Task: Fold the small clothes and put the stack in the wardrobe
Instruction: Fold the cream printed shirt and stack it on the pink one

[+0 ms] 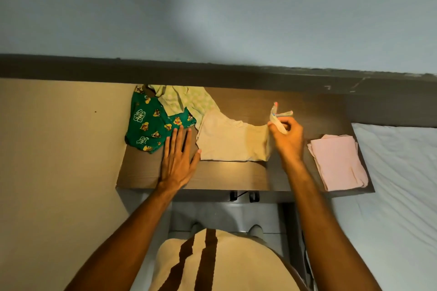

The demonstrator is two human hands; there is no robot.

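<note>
Head view: a cream garment (233, 140) lies spread on the dark table (142, 170), its right edge lifted. Behind it to the left sit a green printed piece (147, 125) and a pale green dotted piece (186, 100), both unfolded and overlapping. A folded pink stack (338, 160) rests at the table's right end, just beside the white bed (399, 172). No wardrobe shows here.

The step in hand looks like folding the cream garment. To do it well, the raised corner should be carried straight across toward the left side so the edges meet, while the cloth is pinned flat to stop it sliding; then the crease can be smoothed before a second fold matches it to the pink stack.

The left hand (178, 160) lies palm down, fingers spread and straight, on the table just left of the cream garment, fingertips touching the green printed piece; it holds nothing. The right hand (287, 137) is raised a little above the table, its grip pinching the garment's upper right corner between thumb and fingers, with the wrist bent and the forearm reaching in from below.
</note>
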